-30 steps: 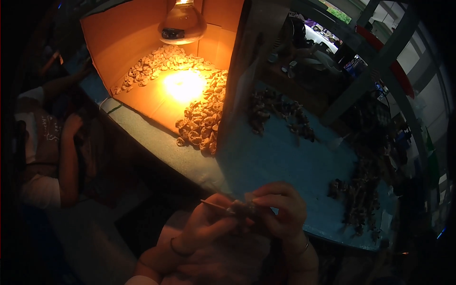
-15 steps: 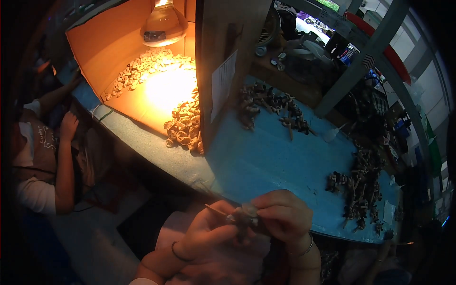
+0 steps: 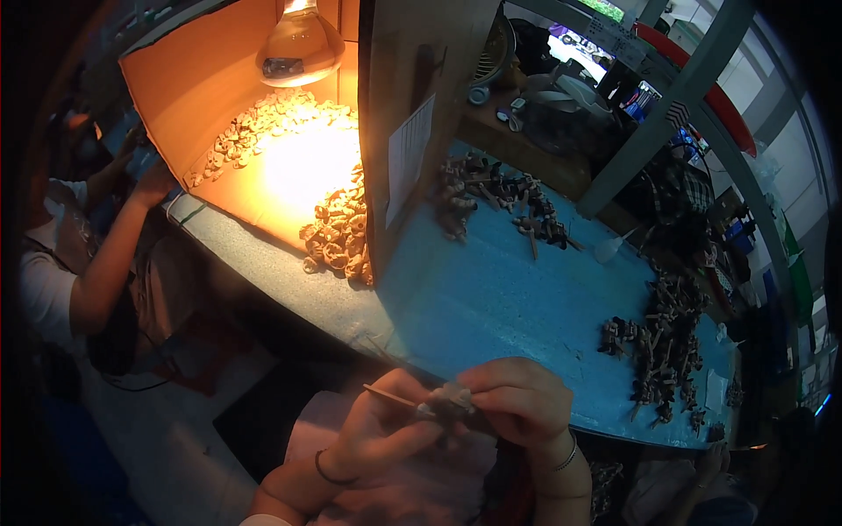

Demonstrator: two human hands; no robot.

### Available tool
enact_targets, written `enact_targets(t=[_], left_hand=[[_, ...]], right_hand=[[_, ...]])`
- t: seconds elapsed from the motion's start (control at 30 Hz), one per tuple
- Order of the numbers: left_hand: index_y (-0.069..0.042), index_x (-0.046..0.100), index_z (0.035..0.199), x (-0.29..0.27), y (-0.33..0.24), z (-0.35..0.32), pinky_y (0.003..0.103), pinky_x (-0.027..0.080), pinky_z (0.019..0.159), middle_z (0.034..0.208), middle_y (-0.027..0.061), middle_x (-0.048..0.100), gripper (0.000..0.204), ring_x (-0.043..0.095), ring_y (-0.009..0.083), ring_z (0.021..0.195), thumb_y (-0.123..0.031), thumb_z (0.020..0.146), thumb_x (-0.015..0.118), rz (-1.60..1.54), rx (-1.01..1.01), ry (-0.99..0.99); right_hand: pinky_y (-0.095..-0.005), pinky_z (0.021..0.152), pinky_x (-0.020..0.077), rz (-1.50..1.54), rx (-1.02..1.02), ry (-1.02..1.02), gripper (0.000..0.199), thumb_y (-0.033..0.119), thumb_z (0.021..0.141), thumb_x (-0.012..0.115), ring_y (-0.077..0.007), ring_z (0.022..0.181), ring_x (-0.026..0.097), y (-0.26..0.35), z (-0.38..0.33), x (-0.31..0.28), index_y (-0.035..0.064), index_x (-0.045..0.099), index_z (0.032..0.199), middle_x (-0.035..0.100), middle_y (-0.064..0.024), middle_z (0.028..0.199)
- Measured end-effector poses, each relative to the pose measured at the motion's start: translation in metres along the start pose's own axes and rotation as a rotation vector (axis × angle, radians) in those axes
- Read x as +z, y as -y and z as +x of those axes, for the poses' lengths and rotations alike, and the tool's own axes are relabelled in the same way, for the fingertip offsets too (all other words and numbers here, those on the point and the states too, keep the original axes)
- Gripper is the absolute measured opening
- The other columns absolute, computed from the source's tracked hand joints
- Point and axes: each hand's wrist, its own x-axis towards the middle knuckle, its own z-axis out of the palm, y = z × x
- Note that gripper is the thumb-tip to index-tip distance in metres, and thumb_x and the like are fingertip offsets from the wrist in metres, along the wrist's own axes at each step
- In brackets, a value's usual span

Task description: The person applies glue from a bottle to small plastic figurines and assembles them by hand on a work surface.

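One long blue worktop (image 3: 491, 307) carries two dark heaps of small parts (image 3: 500, 197) and (image 3: 662, 337). At its left, an orange cardboard box (image 3: 189, 83), open-fronted and lit by a lamp (image 3: 300, 48), holds pale small pieces (image 3: 338, 232). A white paper sheet (image 3: 408, 158) hangs on its brown side panel. Below, the left hand (image 3: 381, 430) pinches a thin stick (image 3: 395, 399) while the right hand (image 3: 517, 403) grips a small pale part (image 3: 452, 401) at the stick's tip.

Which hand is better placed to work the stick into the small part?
Left, probably. The left hand already holds the stick, its tip at the small part. The right hand grips that part.
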Motion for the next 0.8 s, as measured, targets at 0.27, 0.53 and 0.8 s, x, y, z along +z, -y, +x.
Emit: enact_targets(t=[0.27,0.53,0.8], left_hand=[[-0.004,0.042,0.097,-0.01,0.017,0.005,0.027,0.048,0.075,0.096,0.0133,0.059,0.026,0.058,0.0147,0.086,0.003,0.079,0.06,0.6,0.353,-0.225],[-0.002,0.048,0.093,-0.006,0.021,0.01,0.025,0.048,0.067,0.092,0.0128,0.061,0.024,0.06,0.016,0.08,0.004,0.076,0.064,0.76,0.515,-0.32],[-0.001,0.045,0.089,-0.014,0.02,0.008,0.024,0.048,0.071,0.094,0.0146,0.059,0.024,0.058,0.0128,0.084,0.005,0.076,0.063,0.91,0.428,-0.326]], right_hand=[[-0.0306,0.064,0.0455,-0.274,0.093,-0.149,0.029,-0.002,0.061,0.065,-0.0223,0.075,0.059,0.02,0.008,0.012,0.0043,0.063,0.09,0.062,-0.0085,0.088],[-0.0306,0.061,0.0428,-0.388,0.078,-0.105,0.028,-0.001,0.06,0.067,-0.0214,0.07,0.057,0.021,0.012,0.018,0.0049,0.062,0.087,0.059,-0.0071,0.083],[-0.0297,0.06,0.0485,-0.285,0.279,-0.036,0.02,-0.007,0.066,0.061,-0.0238,0.07,0.059,0.018,0.019,0.02,0.0016,0.061,0.084,0.059,-0.0111,0.08]])
